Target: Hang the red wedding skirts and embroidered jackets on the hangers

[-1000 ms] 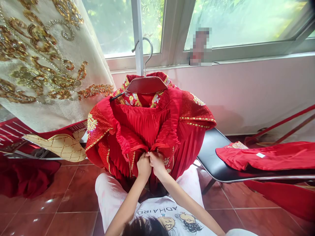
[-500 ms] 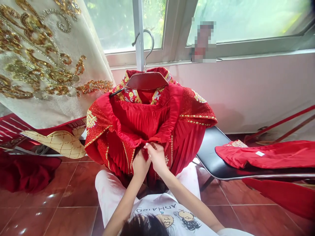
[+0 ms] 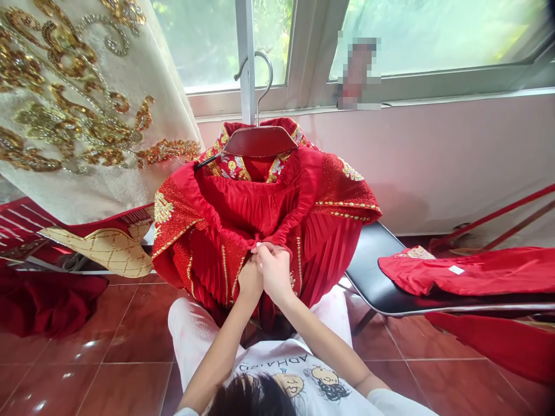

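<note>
A red pleated dress (image 3: 260,214) with gold sequin trim hangs on a dark red hanger (image 3: 258,141) in front of me, its waist opening facing me. My left hand (image 3: 249,280) and my right hand (image 3: 274,270) are pressed together at the front edge of that waist opening. Both pinch the red waistband (image 3: 277,237) where its two ends meet. The fingertips are closed on the fabric; what lies between them is hidden. My knees in pale trousers sit under the dress.
A cream garment with gold embroidery (image 3: 73,110) hangs at the left. A black chair (image 3: 377,277) at the right carries red clothing (image 3: 468,271). Dark red cloth (image 3: 43,306) lies on the tiled floor at the left. A window and pink wall stand behind.
My hands have risen slightly and drawn the two waistband ends together. The gap at the front of the waist opening has closed.
</note>
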{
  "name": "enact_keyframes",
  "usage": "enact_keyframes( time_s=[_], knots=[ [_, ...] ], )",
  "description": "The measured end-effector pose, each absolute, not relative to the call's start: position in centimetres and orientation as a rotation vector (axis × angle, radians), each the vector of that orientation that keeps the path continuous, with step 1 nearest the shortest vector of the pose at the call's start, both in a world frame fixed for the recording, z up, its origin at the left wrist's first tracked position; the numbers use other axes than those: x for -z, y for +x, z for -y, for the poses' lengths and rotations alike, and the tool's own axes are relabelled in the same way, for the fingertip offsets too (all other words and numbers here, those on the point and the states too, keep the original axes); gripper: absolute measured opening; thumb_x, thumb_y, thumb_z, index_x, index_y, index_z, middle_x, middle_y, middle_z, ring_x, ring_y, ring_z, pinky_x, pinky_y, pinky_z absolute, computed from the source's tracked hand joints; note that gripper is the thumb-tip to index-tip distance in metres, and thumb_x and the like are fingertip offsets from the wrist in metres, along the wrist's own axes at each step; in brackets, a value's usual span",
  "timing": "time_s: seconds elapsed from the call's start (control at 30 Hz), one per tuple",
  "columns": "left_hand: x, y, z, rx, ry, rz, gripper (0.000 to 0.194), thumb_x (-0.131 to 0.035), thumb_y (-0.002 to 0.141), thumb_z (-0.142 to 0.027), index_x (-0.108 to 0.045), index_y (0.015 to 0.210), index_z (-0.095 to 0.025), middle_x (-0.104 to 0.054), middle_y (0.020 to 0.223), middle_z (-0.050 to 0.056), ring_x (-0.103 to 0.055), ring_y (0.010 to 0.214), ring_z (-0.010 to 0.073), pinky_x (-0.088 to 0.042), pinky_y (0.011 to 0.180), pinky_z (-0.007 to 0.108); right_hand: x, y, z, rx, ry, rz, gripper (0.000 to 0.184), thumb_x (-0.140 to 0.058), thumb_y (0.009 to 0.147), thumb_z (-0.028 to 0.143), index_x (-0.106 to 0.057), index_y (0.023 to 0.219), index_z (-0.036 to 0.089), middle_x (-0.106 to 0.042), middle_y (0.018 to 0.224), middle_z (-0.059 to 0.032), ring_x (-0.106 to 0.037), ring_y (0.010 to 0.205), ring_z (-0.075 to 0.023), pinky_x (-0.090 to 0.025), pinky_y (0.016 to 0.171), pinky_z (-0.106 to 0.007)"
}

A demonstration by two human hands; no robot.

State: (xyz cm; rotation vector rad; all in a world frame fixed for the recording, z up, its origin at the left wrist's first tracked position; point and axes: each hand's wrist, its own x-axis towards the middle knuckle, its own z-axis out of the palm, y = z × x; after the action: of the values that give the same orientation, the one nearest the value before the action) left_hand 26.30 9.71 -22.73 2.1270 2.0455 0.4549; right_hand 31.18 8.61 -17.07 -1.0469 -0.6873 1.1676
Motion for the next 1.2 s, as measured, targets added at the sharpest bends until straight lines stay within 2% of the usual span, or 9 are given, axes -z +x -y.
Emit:
enact_keyframes(
  time_s=[0.2,0.3,0.43,0.53,0.63,0.77,0.93,1.0,1.2],
  knots=[
    [22.4,25.8,-10.3,-0.522,1.958,-1.870,0.027,-0.043,0.086,-0.008,-0.066,0.098,-0.013,-0.071,0.083,0.012,-0.069,0.076,0.0210,-0.050,0.068,0.026,16.0,31.1,-9.2,-1.146,-1.021,0.767,0.030,-0.056,0.072,0.042,-0.057,0.056,0.016,-0.034,0.042,0.0062,-0.029,0.043,-0.0073,-0.027,0.046,-0.023],
    [21.0,24.8,-9.7,-0.590,1.934,-1.701,0.027,-0.040,0.089,-0.014,-0.067,0.086,-0.013,-0.071,0.080,0.010,-0.067,0.073,0.0181,-0.050,0.065,0.024,15.7,33.0,-7.6,-1.138,-1.056,1.065,0.034,-0.053,0.080,0.042,-0.065,0.064,0.015,-0.043,0.044,0.0032,-0.039,0.043,-0.0096,-0.032,0.047,-0.023],
    [18.1,23.4,-7.5,-0.898,1.621,-1.482,0.040,-0.037,0.093,-0.041,-0.067,0.086,-0.014,-0.071,0.076,0.008,-0.067,0.066,0.0179,-0.052,0.057,0.025,16.4,36.3,-4.8,-0.581,-1.254,1.231,0.022,-0.058,0.083,0.033,-0.071,0.076,0.016,-0.062,0.060,-0.0024,-0.051,0.050,-0.0113,-0.038,0.048,-0.022],
    [16.3,23.6,-7.1,-1.157,1.309,-1.434,0.044,-0.050,0.083,-0.053,-0.068,0.089,-0.013,-0.071,0.075,0.009,-0.068,0.060,0.0188,-0.052,0.052,0.026,17.6,37.5,-5.1,-0.311,-1.357,1.204,0.021,-0.062,0.081,0.034,-0.070,0.083,0.015,-0.052,0.051,0.0020,-0.044,0.043,-0.0097,-0.036,0.044,-0.022],
    [15.4,24.4,-8.6,-1.228,1.290,-1.538,0.046,-0.054,0.078,-0.057,-0.065,0.069,-0.013,-0.068,0.062,0.009,-0.065,0.053,0.0187,-0.050,0.052,0.026,18.2,37.2,-6.8,-0.386,-1.406,1.337,0.025,-0.066,0.078,0.039,-0.070,0.086,0.015,-0.048,0.048,0.0039,-0.043,0.042,-0.0099,-0.035,0.043,-0.022],
    [15.5,24.9,-10.6,-1.224,1.382,-1.777,0.043,-0.056,0.078,-0.049,-0.053,0.049,-0.018,-0.060,0.047,0.007,-0.061,0.050,0.0192,-0.047,0.053,0.027,18.3,36.2,-8.3,-0.566,-1.358,1.431,0.022,-0.055,0.085,0.034,-0.067,0.078,0.017,-0.063,0.063,-0.0029,-0.054,0.053,-0.0132,-0.042,0.055,-0.024],
    [17.3,23.7,-8.9,-1.242,1.307,-1.487,0.040,-0.052,0.081,-0.048,-0.064,0.065,-0.014,-0.065,0.058,0.007,-0.061,0.052,0.0179,-0.050,0.056,0.028,18.6,37.0,-8.5,-0.767,-1.319,1.402,0.023,-0.051,0.084,0.030,-0.059,0.067,0.018,-0.056,0.055,-0.0005,-0.045,0.046,-0.0111,-0.033,0.048,-0.023],
    [18.6,23.6,-7.4,-1.241,1.334,-1.409,0.042,-0.050,0.085,-0.050,-0.067,0.073,-0.014,-0.068,0.065,0.007,-0.062,0.057,0.0174,-0.052,0.060,0.028,18.8,37.5,-8.5,-0.849,-1.289,1.362,0.021,-0.052,0.083,0.030,-0.060,0.067,0.018,-0.059,0.058,-0.0017,-0.047,0.048,-0.0116,-0.035,0.048,-0.023],
    [23.4,26.2,-3.4,-0.997,1.335,-1.253,0.055,-0.043,0.089,-0.058,-0.062,0.061,-0.015,-0.063,0.055,0.007,-0.059,0.053,0.0168,-0.049,0.058,0.028,18.4,36.9,-7.8,-1.173,-1.210,1.292,0.025,-0.054,0.082,0.036,-0.064,0.072,0.016,-0.067,0.068,-0.0061,-0.061,0.060,-0.0163,-0.045,0.055,-0.024]
  ],
)
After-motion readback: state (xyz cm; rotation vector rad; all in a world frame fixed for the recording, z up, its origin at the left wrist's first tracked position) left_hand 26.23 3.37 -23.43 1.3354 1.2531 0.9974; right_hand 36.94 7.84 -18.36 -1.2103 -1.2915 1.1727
